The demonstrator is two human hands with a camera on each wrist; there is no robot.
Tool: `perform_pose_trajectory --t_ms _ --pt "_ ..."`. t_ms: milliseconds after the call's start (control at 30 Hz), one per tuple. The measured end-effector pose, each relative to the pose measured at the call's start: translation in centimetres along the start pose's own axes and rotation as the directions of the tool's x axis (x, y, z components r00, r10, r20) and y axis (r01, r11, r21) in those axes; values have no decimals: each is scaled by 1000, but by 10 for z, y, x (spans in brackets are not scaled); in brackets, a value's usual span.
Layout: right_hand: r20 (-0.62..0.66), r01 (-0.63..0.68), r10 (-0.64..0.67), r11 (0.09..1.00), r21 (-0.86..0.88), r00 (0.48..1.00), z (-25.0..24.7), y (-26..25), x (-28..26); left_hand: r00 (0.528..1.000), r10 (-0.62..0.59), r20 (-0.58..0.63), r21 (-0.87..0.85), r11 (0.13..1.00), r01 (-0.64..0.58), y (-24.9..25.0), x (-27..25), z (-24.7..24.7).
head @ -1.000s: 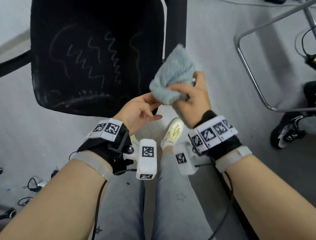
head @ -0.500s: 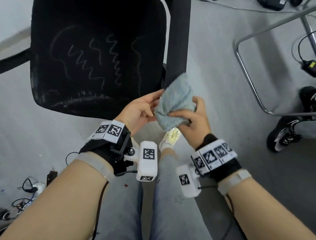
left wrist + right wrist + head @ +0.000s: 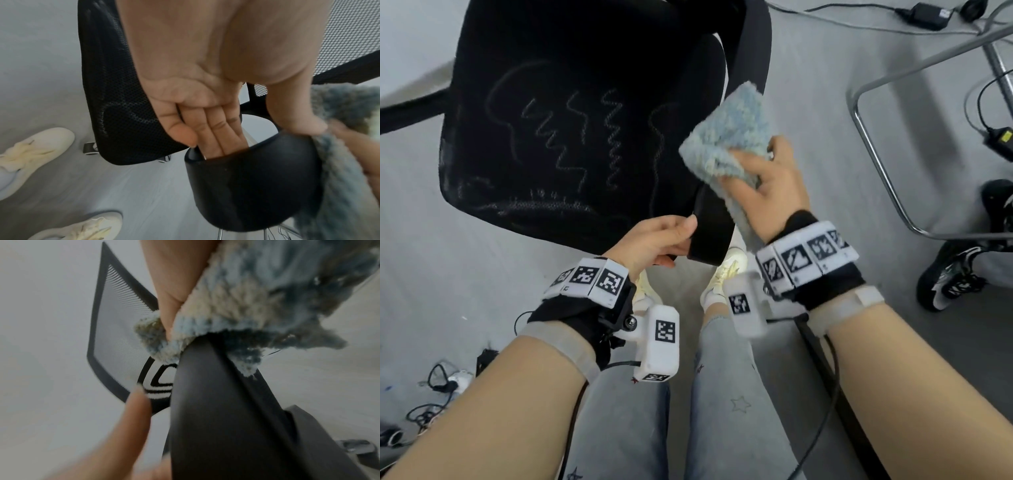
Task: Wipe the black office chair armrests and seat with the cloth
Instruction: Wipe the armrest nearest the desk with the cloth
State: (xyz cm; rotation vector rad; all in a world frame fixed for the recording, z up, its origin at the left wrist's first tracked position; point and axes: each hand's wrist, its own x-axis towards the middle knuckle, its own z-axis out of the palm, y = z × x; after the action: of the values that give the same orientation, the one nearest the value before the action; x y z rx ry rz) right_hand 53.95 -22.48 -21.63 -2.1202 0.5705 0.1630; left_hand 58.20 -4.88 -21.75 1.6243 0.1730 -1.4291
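Observation:
The black office chair has a mesh seat [image 3: 551,144] marked with pale squiggles. Its right armrest [image 3: 714,226] runs down toward me. My left hand [image 3: 688,236] grips the armrest's front end [image 3: 246,178], fingers underneath and thumb on top. My right hand [image 3: 753,161] holds a fluffy blue cloth [image 3: 726,133] bunched against the top and outer side of the armrest. In the right wrist view the cloth [image 3: 246,305] lies over the armrest [image 3: 216,418], pinched under my thumb. Most of my right hand's fingers are hidden by the cloth.
The chair's left armrest [image 3: 410,109] sticks out at far left. A bent metal tube frame [image 3: 876,164] stands on the grey floor to the right, with cables and power adapters [image 3: 928,15] behind it. Another person's black shoe [image 3: 955,274] is at right. Loose cables [image 3: 441,383] lie lower left.
My left hand let go of the cloth and took hold of the armrest's front end. My right hand carried the cloth onto the armrest.

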Motion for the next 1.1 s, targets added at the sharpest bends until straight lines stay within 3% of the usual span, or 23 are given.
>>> perform_pose_trajectory --t_ms 167,233,300,400,467,667,767,867,933,1100 --pt "-84 -55 77 970 238 993 -13 -9 76 999 10 -40 142 990 -4 8 9 6" --pt "-168 -120 188 929 349 968 -28 -6 98 999 0 -33 170 985 5 9 10 6" --pt "-208 -220 305 910 352 929 -49 -7 106 1000 0 -20 193 981 4 9 9 4" --pt "-66 -414 450 863 290 891 -56 16 89 1000 -1 -25 203 979 6 7 9 3" --pt "-32 -484 536 784 389 843 -46 36 65 1000 0 -28 213 977 6 9 11 5" --pt "-3 -474 598 639 606 802 -15 51 10 994 50 -95 206 978 -30 18 16 18" --pt "-8 -413 566 611 675 825 -12 37 -3 988 73 -137 186 981 -47 22 21 25" --pt "-76 -310 493 652 692 867 -18 16 -5 986 79 -145 61 996 -70 26 22 35" --pt "-163 -232 427 728 645 889 -22 2 -4 989 73 -127 -23 997 -77 25 22 40" --pt "-270 -100 275 848 520 923 -23 -36 2 998 58 -9 -120 991 -59 18 14 42"
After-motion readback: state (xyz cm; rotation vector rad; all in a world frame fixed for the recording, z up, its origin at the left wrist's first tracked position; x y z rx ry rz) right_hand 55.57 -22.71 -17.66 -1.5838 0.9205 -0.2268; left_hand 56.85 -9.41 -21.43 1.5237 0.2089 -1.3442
